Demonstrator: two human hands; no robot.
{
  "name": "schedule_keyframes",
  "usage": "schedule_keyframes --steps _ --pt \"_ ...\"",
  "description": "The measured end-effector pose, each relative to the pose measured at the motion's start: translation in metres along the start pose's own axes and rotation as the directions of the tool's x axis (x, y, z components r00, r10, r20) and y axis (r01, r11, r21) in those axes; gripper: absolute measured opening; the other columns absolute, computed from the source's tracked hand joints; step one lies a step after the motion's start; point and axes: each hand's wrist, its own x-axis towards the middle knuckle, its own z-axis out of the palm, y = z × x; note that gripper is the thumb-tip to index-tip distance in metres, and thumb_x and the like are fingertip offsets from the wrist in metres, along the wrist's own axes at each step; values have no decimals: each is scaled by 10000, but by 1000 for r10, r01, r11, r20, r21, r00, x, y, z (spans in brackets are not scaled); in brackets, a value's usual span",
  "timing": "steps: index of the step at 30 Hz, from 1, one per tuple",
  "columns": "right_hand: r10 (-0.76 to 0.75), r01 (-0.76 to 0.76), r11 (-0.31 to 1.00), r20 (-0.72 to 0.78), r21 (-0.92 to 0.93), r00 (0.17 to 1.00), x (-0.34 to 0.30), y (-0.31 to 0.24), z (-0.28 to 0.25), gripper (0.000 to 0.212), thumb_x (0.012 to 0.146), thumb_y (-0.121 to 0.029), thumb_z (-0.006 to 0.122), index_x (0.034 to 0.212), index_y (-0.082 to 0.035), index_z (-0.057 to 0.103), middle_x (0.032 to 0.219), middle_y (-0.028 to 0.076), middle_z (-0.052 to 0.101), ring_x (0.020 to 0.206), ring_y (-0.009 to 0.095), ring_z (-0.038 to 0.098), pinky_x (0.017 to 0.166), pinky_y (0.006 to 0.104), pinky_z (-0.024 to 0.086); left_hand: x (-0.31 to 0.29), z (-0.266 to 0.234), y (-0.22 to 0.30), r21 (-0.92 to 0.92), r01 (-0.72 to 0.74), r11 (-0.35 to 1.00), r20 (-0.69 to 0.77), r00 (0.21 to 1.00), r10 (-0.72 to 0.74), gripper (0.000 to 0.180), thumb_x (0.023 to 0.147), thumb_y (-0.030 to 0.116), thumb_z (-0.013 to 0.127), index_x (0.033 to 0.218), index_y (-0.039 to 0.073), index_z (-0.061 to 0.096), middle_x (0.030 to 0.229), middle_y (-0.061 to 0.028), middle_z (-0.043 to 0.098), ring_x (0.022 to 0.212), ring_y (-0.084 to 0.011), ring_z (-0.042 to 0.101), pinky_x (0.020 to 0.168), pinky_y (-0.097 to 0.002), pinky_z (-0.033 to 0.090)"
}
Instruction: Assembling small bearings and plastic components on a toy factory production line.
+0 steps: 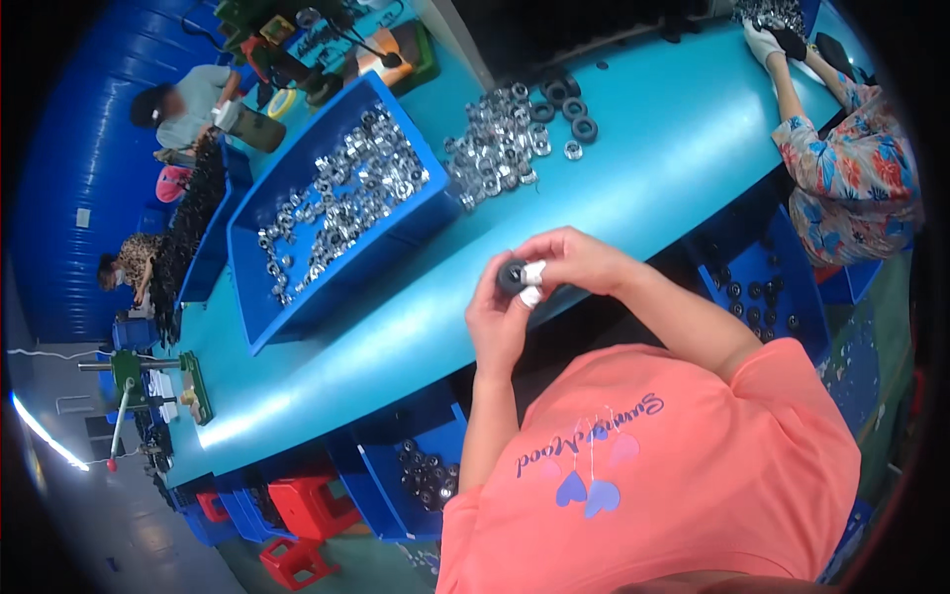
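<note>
My left hand [495, 322] and my right hand [579, 259] meet just above the near edge of the teal table [633, 168]. Between their fingertips sits a small black round ring part [512, 276]. Both hands pinch it, the left from below and the right from above. White covers [534, 282] wrap some fingertips beside the part. My salmon shirt [653, 475] fills the lower right.
A blue bin [297, 297] of silvery ring parts stands on the table, with a loose pile of silvery rings [495, 148] and some black rings [564, 99] beyond. Blue bins with black parts [426, 475] [762, 287] sit below the table edge. A co-worker in a floral top [851, 178] sits at right; others work far left.
</note>
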Motion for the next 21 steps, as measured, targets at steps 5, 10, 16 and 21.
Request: schedule_keyframes --steps 5,10,16,21 --pt "45 -45 999 25 -27 999 -1 2 -7 327 910 -202 688 1144 26 684 929 64 692 760 120 657 693 254 544 -4 9 8 39 -16 999 56 998 14 494 833 53 818 1284 6 622 1149 -35 657 1033 -140 636 914 -294 530" --pt "90 -100 983 67 151 994 4 5 -10 307 941 -164 662 1182 26 652 927 71 680 713 122 650 636 252 547 -3 10 7 53 -59 997 14 998 59 493 837 30 796 1289 -2 601 1138 -48 648 1005 -153 639 912 -299 528" --pt "-94 86 995 -164 -54 982 -10 -3 14 334 912 -91 640 1236 -8 647 1035 63 679 857 138 664 708 279 552 -14 17 20 414 -191 890 -116 959 260 447 810 0 787 1221 0 610 1100 -57 632 966 -163 646 883 -300 541" --pt "-251 190 902 -111 -387 962 -22 -7 31 382 831 -167 737 1197 -71 689 1057 42 708 971 135 669 814 306 545 -15 19 33 783 -236 575 -29 910 413 441 744 -25 755 1164 11 627 921 -66 605 812 -186 626 689 -307 517"
